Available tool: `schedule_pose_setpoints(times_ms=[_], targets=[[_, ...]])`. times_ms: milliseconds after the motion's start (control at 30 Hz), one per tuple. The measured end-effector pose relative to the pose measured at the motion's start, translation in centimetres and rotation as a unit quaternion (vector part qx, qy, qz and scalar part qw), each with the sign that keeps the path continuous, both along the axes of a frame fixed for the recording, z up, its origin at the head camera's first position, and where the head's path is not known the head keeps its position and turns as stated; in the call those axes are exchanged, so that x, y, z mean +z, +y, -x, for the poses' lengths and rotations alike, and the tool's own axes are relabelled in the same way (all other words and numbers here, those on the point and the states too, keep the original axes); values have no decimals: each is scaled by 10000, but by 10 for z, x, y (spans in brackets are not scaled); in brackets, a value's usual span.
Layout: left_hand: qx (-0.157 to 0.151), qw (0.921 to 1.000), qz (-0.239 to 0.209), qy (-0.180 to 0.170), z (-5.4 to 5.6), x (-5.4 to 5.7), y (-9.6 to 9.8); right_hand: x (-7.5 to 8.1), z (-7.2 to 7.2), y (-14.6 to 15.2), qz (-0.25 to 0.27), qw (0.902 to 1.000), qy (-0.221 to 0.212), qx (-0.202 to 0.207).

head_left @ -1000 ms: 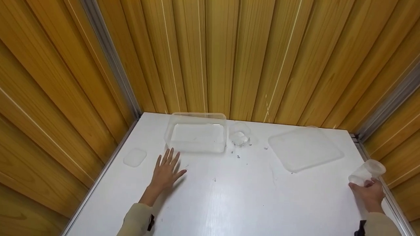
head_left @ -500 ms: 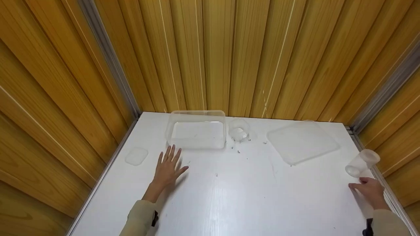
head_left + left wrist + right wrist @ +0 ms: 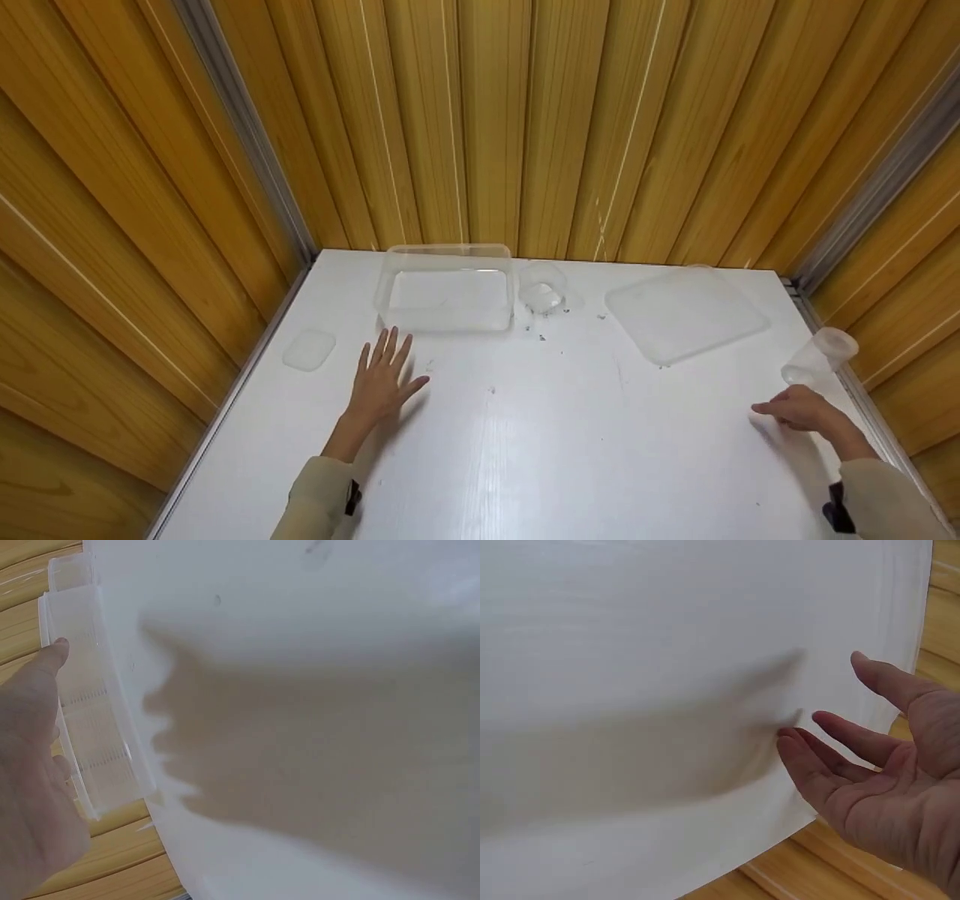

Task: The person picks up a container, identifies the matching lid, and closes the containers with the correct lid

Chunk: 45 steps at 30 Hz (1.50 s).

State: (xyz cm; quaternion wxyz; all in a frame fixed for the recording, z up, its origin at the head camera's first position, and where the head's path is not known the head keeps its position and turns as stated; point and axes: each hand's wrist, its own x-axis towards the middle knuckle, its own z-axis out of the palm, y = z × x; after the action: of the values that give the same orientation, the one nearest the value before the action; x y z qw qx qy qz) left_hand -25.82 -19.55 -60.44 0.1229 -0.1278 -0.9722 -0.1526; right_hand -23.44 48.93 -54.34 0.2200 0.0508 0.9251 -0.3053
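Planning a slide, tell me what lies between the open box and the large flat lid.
A small clear container and dark specks, in the head view.

Wht tbl (image 3: 555,465), wood-look walls (image 3: 491,127) on 3 sides, gry corner posts (image 3: 249,127).

- The head view's bottom edge cut off the table (image 3: 555,457), left sleeve (image 3: 319,495) and right sleeve (image 3: 885,499).
- In the left wrist view, the left hand (image 3: 34,784) ran past the left edge and hid part of the box (image 3: 94,720).
- The right hand (image 3: 892,791) was cropped by its wrist view's right edge.
- Dark specks (image 3: 541,337) were too small to identify.
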Motion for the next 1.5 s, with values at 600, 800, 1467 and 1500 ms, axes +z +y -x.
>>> schedule_pose_setpoints(times_ms=[600, 800, 1467, 1500], targets=[[40, 9998, 157, 143, 18, -10, 3, 4, 73, -130, 667, 9929, 295, 937], [29, 9993, 204, 321, 23, -12, 2, -20, 101, -179, 1161, 9870, 1015, 461], [388, 9979, 314, 423, 14, -23, -14, -75, 197, -326, 2144, 9295, 2707, -1298], [415, 9978, 305, 413, 15, -23, -14, -74, 199, -329, 2140, 9265, 2780, -1363]])
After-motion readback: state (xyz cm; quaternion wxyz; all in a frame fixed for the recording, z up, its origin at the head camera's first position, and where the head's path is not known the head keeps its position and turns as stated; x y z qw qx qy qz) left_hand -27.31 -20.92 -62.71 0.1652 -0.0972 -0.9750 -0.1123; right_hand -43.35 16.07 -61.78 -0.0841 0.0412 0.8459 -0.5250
